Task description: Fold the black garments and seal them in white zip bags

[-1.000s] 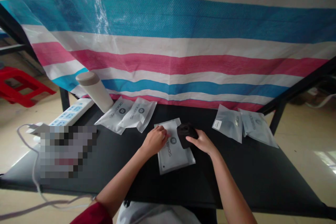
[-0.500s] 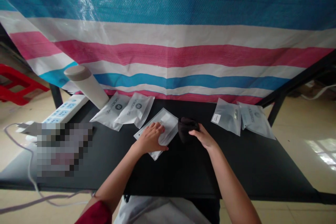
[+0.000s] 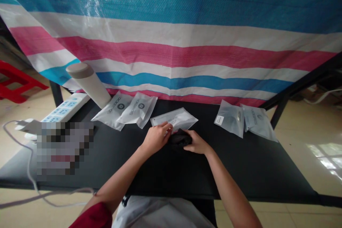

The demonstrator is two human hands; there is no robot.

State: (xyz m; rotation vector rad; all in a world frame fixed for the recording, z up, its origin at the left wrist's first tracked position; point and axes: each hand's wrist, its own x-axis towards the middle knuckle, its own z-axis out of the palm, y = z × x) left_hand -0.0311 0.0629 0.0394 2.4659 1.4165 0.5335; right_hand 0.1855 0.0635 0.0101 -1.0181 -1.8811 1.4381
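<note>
A frosted plastic bag (image 3: pixel 184 117) lies slanted on the black table, its near edge at my fingers. My left hand (image 3: pixel 158 137) has its fingers curled together at that edge and appears to pinch the bag there. In my right hand (image 3: pixel 198 143) is a bunched-up piece of black cloth (image 3: pixel 180 139), gripped from its right side. The cloth meets the near edge of the bag, close to my left fingertips. Whether any of it is inside the bag I cannot tell.
Two filled printed bags (image 3: pixel 139 108) lie at the back left beside a leaning white bottle (image 3: pixel 89 85). A power strip (image 3: pixel 65 108) with a plugged-in charger and a blurred-out item (image 3: pixel 65 149) are farther left. Two more bags (image 3: pixel 230 118) lie right. A striped sheet (image 3: pixel 171 53) hangs behind.
The bag has turned and shifted right and away from me. My left hand has gone from lying spread on it to curled at its edge. My right hand brought the cloth left to the bag.
</note>
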